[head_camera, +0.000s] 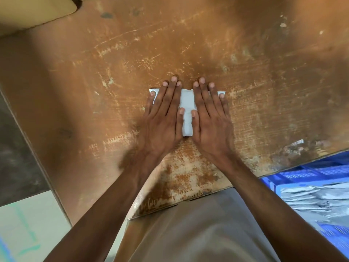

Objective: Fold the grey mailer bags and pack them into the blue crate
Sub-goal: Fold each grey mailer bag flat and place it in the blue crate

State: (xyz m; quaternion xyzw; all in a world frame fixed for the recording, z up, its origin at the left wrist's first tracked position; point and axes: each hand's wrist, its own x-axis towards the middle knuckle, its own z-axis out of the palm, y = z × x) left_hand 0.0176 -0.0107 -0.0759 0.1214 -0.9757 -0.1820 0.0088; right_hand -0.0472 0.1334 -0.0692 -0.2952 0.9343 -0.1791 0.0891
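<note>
Two flat hands — the left hand (pixel 162 118) and right hand (pixel 211 118) — press a small folded grey plastic mailer bag (pixel 187 112) onto the scratched brown wooden desk (pixel 188 44), fingers straight and spread, no grip curled round it. The blue slatted plastic crate (pixel 302 174) sits low at the right, already holding crumpled grey bags (pixel 321 197). Likely risk — springy plastic may unfold once pressure lifts, spoiling the fold before packing

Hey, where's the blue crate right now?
The blue crate sits at the lower right of the head view, below the near edge of the brown table, on the right arm's side. Grey mailer bags already lie inside it.
</note>
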